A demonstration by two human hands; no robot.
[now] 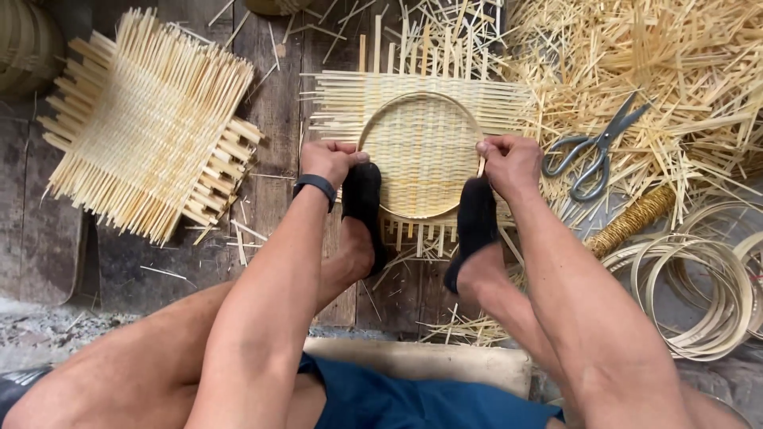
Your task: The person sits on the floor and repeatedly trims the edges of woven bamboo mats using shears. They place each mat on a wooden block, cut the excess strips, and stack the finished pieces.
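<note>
Bare forearms lead to left hand (pixel 330 161) and right hand (pixel 509 163), fingers curled tight on opposite rim edges of round woven bamboo tray (pixel 420 155), pinned underfoot on floorboards, scissors (pixel 592 151) beside.

My two hands are stretched forward between my knees, both fists curled shut with knuckles up: left hand (pixel 332 161), black band on its wrist; right hand (pixel 510 163), thumb and fingers pinched together. Both forearms run straight.
</note>
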